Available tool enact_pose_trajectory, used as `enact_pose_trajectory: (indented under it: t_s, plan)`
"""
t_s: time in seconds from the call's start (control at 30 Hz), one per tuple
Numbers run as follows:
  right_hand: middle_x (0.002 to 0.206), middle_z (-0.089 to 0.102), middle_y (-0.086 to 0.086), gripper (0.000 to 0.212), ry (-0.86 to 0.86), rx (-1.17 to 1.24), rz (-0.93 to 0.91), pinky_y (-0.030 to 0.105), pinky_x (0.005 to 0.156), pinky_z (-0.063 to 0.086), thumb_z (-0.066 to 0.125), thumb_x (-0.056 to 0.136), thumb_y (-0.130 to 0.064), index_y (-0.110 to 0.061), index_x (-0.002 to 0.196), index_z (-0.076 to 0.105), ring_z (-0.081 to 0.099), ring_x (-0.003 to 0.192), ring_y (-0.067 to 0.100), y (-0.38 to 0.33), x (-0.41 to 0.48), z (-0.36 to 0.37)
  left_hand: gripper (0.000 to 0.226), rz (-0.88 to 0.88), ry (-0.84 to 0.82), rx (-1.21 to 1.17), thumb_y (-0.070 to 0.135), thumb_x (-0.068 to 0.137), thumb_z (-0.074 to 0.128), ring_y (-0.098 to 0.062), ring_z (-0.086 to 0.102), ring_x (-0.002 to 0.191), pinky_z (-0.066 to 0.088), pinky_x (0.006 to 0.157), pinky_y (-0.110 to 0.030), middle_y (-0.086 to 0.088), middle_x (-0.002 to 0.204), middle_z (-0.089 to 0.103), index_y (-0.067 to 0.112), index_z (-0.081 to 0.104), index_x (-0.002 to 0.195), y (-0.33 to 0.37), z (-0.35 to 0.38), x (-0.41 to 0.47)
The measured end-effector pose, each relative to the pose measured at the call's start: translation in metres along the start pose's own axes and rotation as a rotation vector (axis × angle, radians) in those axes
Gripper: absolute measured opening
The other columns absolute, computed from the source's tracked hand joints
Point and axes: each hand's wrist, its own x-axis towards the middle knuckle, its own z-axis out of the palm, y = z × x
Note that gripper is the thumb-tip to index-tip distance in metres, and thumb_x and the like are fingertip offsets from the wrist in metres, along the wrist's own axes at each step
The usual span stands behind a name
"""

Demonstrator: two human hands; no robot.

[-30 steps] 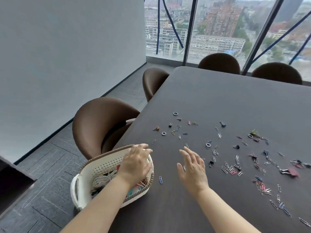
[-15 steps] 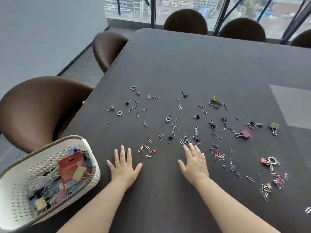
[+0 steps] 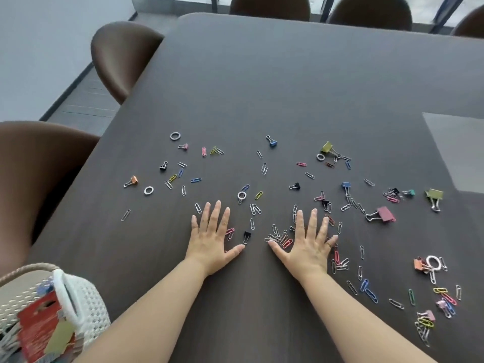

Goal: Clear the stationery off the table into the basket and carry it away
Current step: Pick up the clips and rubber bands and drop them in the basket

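Dark surface [image 3: 301,74] strewn with paper clips [image 3: 279,235]. Left hand [image 3: 212,238] and right hand [image 3: 309,243] lie flat, fingers spread, grasping nothing; clips lie mostly ahead and rightward, the basket [image 3: 89,297] at the near-left edge, nearer the left hand.

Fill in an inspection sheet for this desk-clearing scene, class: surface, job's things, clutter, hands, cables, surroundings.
Surface: dark table, mostly bare at the far end.
Job's things: paper clips, binder clips and rings scattered; white basket at the near left corner, already holding items.
Clutter: nothing seen.
Hands: left hand and right hand flat on the table, fingers spread, holding nothing.
Cables: nothing seen.
Surroundings: brown chairs; windows beyond.
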Motion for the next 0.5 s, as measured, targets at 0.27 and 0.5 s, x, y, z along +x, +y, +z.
enact_pose_trajectory:
  t_s: [0.27, 0.5]
  plan:
    - [0.154, -0.02, 0.002, 0.104, 0.046, -0.023, -0.077, 0.054, 0.111, -0.007, 0.025, 0.067, -0.087, -0.03, 0.145, -0.014, -0.021, 0.14, 0.028, -0.005, 0.093, -0.028, 0.105, 0.113, 0.008, 0.045, 0.09, 0.052, 0.004, -0.031, -0.036, 0.132, -0.008, 0.102, -0.066, 0.003, 0.149, -0.032, 0.033, -0.031, 0.134, 0.012, -0.028, 0.09]
    - [0.145, 0.04, 0.007, 0.049, 0.347, 0.209, -0.326, 0.037, 0.11, 0.027, 0.043, 0.091, -0.044, -0.018, 0.132, 0.05, 0.035, 0.135, 0.022, -0.008, 0.105, -0.019, 0.069, 0.329, 0.288, -0.113, 0.063, 0.084, 0.026, -0.031, 0.036, 0.13, 0.032, 0.106, -0.051, -0.011, 0.14, 0.044, 0.018, 0.052, 0.13, 0.011, -0.02, 0.102]
